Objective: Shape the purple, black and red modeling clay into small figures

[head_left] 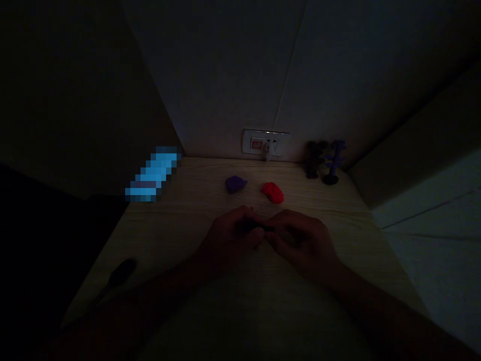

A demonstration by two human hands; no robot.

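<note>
The scene is very dark. My left hand (229, 233) and my right hand (300, 240) meet over the middle of a light wooden table (180, 225). Their fingers are curled and pinch a small dark piece (259, 228) between them; I cannot make out what it is. Just beyond the hands lie a purple lump (235, 183) and a red lump (273, 192), both looking like modelling clay, apart from each other and from my hands.
A wall socket plate (265, 142) sits at the table's back edge. A dark figure (312, 159) and a purple tree-like figure (334, 161) stand at the back right. A blurred glowing blue object (152, 174) lies at the left. A dark spoon-like tool (120, 275) lies front left.
</note>
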